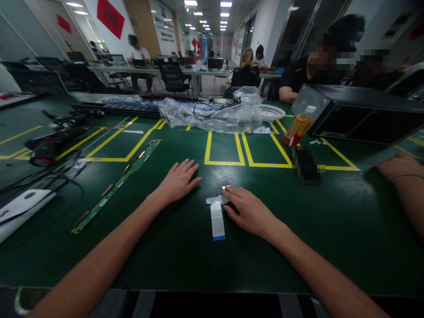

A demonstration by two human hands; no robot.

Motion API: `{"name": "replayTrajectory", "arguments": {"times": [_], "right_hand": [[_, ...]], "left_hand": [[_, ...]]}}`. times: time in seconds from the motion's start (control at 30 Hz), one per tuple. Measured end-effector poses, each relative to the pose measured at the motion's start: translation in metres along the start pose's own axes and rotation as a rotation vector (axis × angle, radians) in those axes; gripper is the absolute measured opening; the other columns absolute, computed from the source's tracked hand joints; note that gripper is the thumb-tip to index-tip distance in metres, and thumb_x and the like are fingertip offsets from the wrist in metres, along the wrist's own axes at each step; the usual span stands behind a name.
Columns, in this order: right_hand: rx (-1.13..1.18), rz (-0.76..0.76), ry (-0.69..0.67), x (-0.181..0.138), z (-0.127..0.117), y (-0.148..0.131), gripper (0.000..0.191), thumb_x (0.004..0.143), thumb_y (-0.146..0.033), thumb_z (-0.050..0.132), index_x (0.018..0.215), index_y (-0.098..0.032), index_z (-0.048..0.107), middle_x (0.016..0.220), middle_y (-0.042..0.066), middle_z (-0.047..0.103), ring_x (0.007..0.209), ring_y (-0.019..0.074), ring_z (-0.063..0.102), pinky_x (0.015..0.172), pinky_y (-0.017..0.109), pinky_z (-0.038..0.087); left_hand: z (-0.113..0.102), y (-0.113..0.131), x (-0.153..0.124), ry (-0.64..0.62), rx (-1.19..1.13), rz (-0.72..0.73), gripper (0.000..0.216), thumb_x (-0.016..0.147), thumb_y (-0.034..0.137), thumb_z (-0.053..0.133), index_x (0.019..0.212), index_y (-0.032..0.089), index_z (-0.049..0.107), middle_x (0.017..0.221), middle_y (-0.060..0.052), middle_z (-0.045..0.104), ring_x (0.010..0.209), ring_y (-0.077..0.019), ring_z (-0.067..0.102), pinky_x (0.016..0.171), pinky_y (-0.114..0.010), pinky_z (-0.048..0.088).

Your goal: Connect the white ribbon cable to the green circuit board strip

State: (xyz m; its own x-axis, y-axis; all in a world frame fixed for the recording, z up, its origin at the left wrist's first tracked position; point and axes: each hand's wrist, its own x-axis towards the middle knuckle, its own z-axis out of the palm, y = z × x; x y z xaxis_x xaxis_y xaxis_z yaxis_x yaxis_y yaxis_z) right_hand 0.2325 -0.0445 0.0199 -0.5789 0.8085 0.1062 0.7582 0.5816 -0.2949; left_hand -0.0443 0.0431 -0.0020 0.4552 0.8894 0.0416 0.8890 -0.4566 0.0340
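My left hand (pixel 179 180) lies flat on the green table (pixel 159 265), fingers spread and nothing in them. To its left a long, narrow green circuit board (pixel 117 185) lies at a slant. My right hand (pixel 250 208) rests palm down, its fingers stretched out and their tips at a small silvery strip (pixel 214 200). Just below that strip is a white flat ribbon cable (pixel 217 221) with a blue end toward me. Whether the fingertips press on the strip or only lie beside it, I cannot tell.
Clear plastic wrap (pixel 212 115) covers things along the back, near a white basket (pixel 269 112). A drink bottle (pixel 298 126) and a black case (pixel 361 112) stand at right. Another person's hand (pixel 402 168) rests at the right edge. Cables and a black-and-red tool (pixel 54 145) lie left.
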Motion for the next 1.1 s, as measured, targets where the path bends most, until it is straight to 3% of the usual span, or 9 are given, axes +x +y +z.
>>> {"name": "replayTrajectory", "arguments": {"times": [0.13, 0.23, 0.33, 0.57, 0.67, 0.77, 0.97, 1.1], "right_hand": [[-0.008, 0.023, 0.046, -0.001, -0.003, 0.002, 0.046, 0.099, -0.03, 0.052, 0.14, -0.011, 0.058, 0.147, 0.018, 0.057, 0.136, 0.0308, 0.053, 0.114, 0.053, 0.043], [-0.006, 0.031, 0.021, -0.001, -0.005, 0.004, 0.044, 0.099, -0.031, 0.052, 0.138, -0.012, 0.06, 0.144, 0.017, 0.06, 0.133, 0.0309, 0.056, 0.112, 0.053, 0.045], [0.002, 0.017, -0.004, -0.001, -0.004, 0.005, 0.044, 0.099, -0.031, 0.053, 0.138, -0.013, 0.061, 0.146, 0.016, 0.058, 0.135, 0.03, 0.055, 0.112, 0.051, 0.045], [-0.021, 0.045, -0.018, -0.001, -0.005, 0.002, 0.043, 0.1, -0.031, 0.05, 0.139, -0.014, 0.059, 0.147, 0.016, 0.057, 0.137, 0.0315, 0.052, 0.11, 0.055, 0.046], [-0.022, 0.038, -0.012, -0.002, -0.004, 0.001, 0.043, 0.1, -0.031, 0.05, 0.139, -0.014, 0.059, 0.147, 0.016, 0.057, 0.136, 0.0317, 0.052, 0.109, 0.055, 0.046], [-0.025, 0.032, 0.012, -0.002, -0.003, 0.0, 0.042, 0.099, -0.031, 0.052, 0.137, -0.015, 0.06, 0.146, 0.017, 0.058, 0.134, 0.0321, 0.053, 0.108, 0.055, 0.046], [-0.002, 0.004, 0.056, -0.003, 0.001, -0.009, 0.04, 0.094, -0.028, 0.058, 0.132, -0.013, 0.062, 0.143, 0.018, 0.06, 0.134, 0.0311, 0.053, 0.114, 0.05, 0.041], [-0.009, 0.005, 0.037, -0.003, 0.005, -0.016, 0.046, 0.095, -0.026, 0.055, 0.137, -0.01, 0.058, 0.147, 0.02, 0.056, 0.138, 0.0308, 0.05, 0.116, 0.048, 0.039]], "left_hand": [[0.002, -0.078, -0.004, 0.026, 0.07, -0.497, 0.073, 0.103, 0.055, 0.024, 0.151, 0.003, 0.04, 0.162, -0.024, 0.03, 0.15, -0.041, 0.026, 0.116, -0.064, 0.026], [0.005, -0.113, -0.009, 0.008, 0.033, -0.66, 0.073, 0.101, 0.055, 0.024, 0.146, 0.002, 0.046, 0.157, -0.025, 0.037, 0.145, -0.0417, 0.034, 0.112, -0.063, 0.033], [0.007, -0.12, -0.01, -0.015, 0.018, -0.688, 0.074, 0.099, 0.056, 0.027, 0.145, 0.001, 0.046, 0.154, -0.025, 0.042, 0.142, -0.0407, 0.039, 0.111, -0.062, 0.036], [0.007, -0.109, -0.005, 0.006, 0.017, -0.67, 0.078, 0.097, 0.056, 0.028, 0.139, -0.005, 0.051, 0.151, -0.029, 0.044, 0.14, -0.0405, 0.042, 0.112, -0.055, 0.038], [0.006, -0.095, -0.003, -0.005, -0.007, -0.634, 0.077, 0.099, 0.058, 0.025, 0.148, 0.003, 0.046, 0.16, -0.023, 0.033, 0.147, -0.0417, 0.03, 0.114, -0.065, 0.03], [0.005, -0.059, 0.0, -0.056, -0.051, -0.439, 0.072, 0.101, 0.058, 0.023, 0.155, 0.013, 0.039, 0.165, -0.018, 0.025, 0.152, -0.0411, 0.019, 0.114, -0.072, 0.019], [0.003, 0.047, -0.006, -0.119, -0.128, 0.185, 0.065, 0.105, 0.053, 0.028, 0.159, 0.018, 0.03, 0.166, -0.015, 0.019, 0.155, -0.0322, 0.013, 0.121, -0.062, 0.012], [0.001, 0.079, -0.015, -0.122, -0.126, 0.307, 0.065, 0.106, 0.05, 0.027, 0.161, 0.016, 0.024, 0.167, -0.014, 0.015, 0.156, -0.0289, 0.011, 0.123, -0.056, 0.01]]}}
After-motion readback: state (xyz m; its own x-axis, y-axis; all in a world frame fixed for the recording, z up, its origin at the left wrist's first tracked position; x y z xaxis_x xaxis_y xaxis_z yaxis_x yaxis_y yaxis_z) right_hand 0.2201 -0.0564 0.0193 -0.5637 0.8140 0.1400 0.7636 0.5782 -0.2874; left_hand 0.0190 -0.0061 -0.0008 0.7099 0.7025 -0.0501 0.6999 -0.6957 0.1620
